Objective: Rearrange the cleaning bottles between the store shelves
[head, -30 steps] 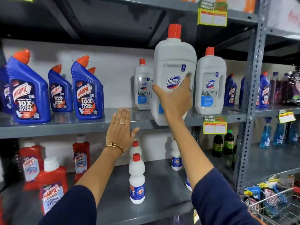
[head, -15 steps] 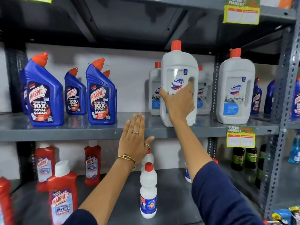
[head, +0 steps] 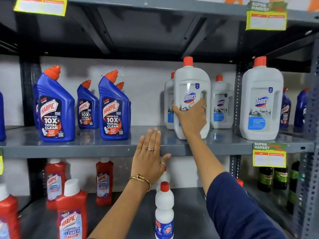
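Large white Domex bottle [head: 191, 94], red cap, upright on the middle shelf [head: 96, 149], base apparently seated near the front edge, just in front of two smaller Domex bottles [head: 221, 107]. Held by the right hand [head: 191, 118]: grip wrapped on the front and right flank at label height, fingertips [head: 202, 100] reaching into the recessed handle slot, thumb on the left edge. Judged heavy if full, rigid-walled, smooth and somewhat slippery on the flat faces; best purchase at the moulded handle recess or with a second hand under the base. Cap looks closed; tipping risk low while upright.

Left hand [head: 150, 156] flat and spread, holding nothing, palm against the shelf's front lip, well left of the bottle. Gold bangle at that wrist.

Further right, past the upright post, a second large Domex bottle [head: 261, 102] near the front edge. To the left on the same shelf, blue Harpic bottles [head: 114, 109] in a loose group, well apart from the held one. Lower shelf: red Harpic bottles [head: 72, 213] at left, a small white red-capped bottle [head: 164, 207] at centre front, below the left wrist. Yellow price tag [head: 269, 156] clipped to the shelf edge at right.
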A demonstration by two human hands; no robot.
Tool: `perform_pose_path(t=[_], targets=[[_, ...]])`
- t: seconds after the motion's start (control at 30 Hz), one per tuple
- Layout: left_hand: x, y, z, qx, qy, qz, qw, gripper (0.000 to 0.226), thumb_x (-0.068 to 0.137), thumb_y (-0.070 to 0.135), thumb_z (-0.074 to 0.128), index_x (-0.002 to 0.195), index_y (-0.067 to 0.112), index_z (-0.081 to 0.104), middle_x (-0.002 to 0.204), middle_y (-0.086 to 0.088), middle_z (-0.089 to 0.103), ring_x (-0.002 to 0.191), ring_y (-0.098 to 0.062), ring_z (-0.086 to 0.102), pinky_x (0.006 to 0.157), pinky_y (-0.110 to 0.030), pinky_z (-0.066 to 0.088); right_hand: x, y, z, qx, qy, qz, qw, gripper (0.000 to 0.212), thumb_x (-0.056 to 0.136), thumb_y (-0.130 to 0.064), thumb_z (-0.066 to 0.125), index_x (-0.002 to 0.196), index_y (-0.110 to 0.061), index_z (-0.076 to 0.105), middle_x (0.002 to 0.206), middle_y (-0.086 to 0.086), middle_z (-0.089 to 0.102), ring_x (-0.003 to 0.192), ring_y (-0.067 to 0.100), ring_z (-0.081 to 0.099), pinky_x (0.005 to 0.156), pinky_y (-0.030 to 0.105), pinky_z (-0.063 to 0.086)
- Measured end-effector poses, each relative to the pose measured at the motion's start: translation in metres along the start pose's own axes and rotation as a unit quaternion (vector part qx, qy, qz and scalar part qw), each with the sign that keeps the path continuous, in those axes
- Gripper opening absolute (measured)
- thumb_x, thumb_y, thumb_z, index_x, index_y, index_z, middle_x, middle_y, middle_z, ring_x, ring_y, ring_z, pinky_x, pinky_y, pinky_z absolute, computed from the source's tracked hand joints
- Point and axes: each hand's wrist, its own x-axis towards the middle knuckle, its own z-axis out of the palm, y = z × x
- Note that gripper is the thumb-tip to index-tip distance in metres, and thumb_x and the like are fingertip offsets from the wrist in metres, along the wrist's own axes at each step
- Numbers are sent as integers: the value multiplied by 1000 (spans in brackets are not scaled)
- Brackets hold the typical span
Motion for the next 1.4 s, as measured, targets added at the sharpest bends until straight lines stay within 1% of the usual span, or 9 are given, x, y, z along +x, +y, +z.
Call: perform_pose_path(t=[0.1,0.27,0.4,0.5,0.67,0.8,0.87,1.0,1.4], targets=[[0,1,1,17,-5,-3,1000,68,88,49,25,135,1,26,143,-16,35,133,-30,28,109,-48,14,-6,9,-9,15,-54,-3,998,85,63,-41,78,124,-3,34,121,17,53,108,32,52,80,35,46],[1,-1,8,-9,-12,6,1000,71,90,51,23,134,9,-14,153,-12,1,131,-24,-21,105,-42,-21,-56,29,-30,97,-16,-43,994,68,79,-17,68,134,-5,31,137,18,43,128,28,35,103,25,25],[0,1,2,-19,-16,-2,1000,70,88,50,20,138,5,0,151,-15,12,137,-27,-3,108,-44,-11,-124,59,-33,107,85,-145,980,32,82,-13,56,111,1,51,112,24,57,111,22,43,102,18,29],[1,-1,5,-35,-13,9,999,70,91,49,25,134,10,-15,153,-12,0,131,-21,-21,104,-33,-26,-161,86,-23,76,42,-179,980,25,84,-20,51,104,-6,50,109,23,58,110,23,44,100,26,34],[0,-1,6,-43,-13,10,999,71,91,48,25,133,10,-18,153,-12,-2,136,-23,-17,100,-29,-31,-202,123,-9,9,-142,-8,990,58,72,-27,72,118,-9,42,121,17,53,112,30,48,92,46,47],[0,-2,6,-37,-7,13,999,71,91,50,21,130,11,-22,153,-11,-5,137,-23,-17,99,-27,-32,-220,141,-1,-63,-304,130,942,91,63,-46,75,132,-14,26,133,12,43,115,30,49,91,43,47],[0,-1,7,-41,-3,13,999,71,91,50,22,130,11,-22,153,-11,-5,137,-24,-17,99,-28,-32,-228,148,3,-82,-357,155,917,87,64,-42,74,131,-18,25,130,10,46,110,30,53,88,42,49],[0,-2,7,-42,0,15,999,71,91,50,22,131,11,-21,153,-12,-4,139,-25,-12,100,-30,-31,-235,153,5,-116,-373,136,910,71,69,-38,70,126,-17,33,122,10,52,102,30,57,84,41,51],[0,-1,10,-40,-2,12,999,71,90,52,18,130,11,-23,154,-11,-5,140,-24,-11,101,-29,-28,-229,157,-8,-128,-374,148,907,74,69,-38,73,128,-19,33,123,11,52,104,29,58,86,40,50]])
